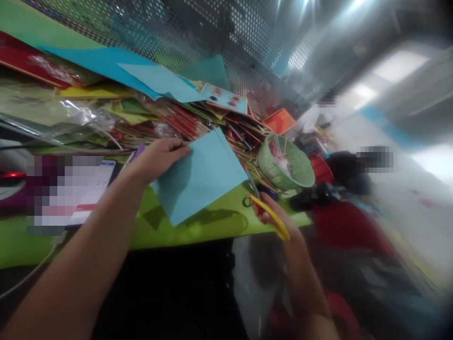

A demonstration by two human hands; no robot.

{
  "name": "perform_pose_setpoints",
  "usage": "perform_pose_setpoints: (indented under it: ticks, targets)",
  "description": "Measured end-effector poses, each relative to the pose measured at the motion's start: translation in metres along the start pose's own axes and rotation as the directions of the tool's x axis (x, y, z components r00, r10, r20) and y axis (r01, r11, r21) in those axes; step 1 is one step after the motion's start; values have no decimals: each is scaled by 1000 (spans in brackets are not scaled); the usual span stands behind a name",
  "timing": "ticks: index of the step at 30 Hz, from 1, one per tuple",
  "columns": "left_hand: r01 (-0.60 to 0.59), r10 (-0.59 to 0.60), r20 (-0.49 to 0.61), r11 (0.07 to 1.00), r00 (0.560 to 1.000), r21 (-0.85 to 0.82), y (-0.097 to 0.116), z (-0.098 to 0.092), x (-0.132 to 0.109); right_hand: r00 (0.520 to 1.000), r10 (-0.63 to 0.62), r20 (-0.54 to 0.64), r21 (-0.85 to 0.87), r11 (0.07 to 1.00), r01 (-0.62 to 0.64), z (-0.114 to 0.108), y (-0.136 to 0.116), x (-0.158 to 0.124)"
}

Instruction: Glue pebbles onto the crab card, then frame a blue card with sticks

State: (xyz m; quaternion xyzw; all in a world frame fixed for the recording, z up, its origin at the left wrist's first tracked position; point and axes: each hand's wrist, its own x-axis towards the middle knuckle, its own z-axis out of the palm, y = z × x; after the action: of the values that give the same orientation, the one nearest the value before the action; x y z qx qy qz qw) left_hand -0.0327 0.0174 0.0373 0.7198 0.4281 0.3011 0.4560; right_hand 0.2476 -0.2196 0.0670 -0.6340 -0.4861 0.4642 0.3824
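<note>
My left hand [166, 156] pinches the upper left edge of a light blue sheet of paper [201, 177], thumb on top. The sheet is held tilted over a lime green table surface [208, 229] and casts a shadow on it. A line runs along the sheet's right side, near the edge. In my right hand [264, 210] is a pair of scissors with yellow handles [274, 219], my fingers wrapped round them. The blades point up toward the sheet's right corner; whether they touch the paper I cannot tell.
A pale green basket [283, 165] with small items stands right of the sheet. Behind lie bundled red-tipped sticks [177, 118], coloured papers [106, 71] and plastic wrapping against a perforated metal panel [212, 28]. A phone [92, 189] rests at left. People sit farther right.
</note>
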Motion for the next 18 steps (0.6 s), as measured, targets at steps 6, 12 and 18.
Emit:
perform_pose_setpoints:
  ticks: [6,12,18]
  targets:
    - [-9,9,12,1000,1000,4,2,1,-1,998,57,31,37,998,-58,1,7,7]
    - [-10,10,33,1000,999,11,1,1,-1,997,72,29,35,997,-73,-1,11,8]
    - [-12,11,26,1000,1000,22,0,0,0,996,84,35,35,996,-85,0,10,8]
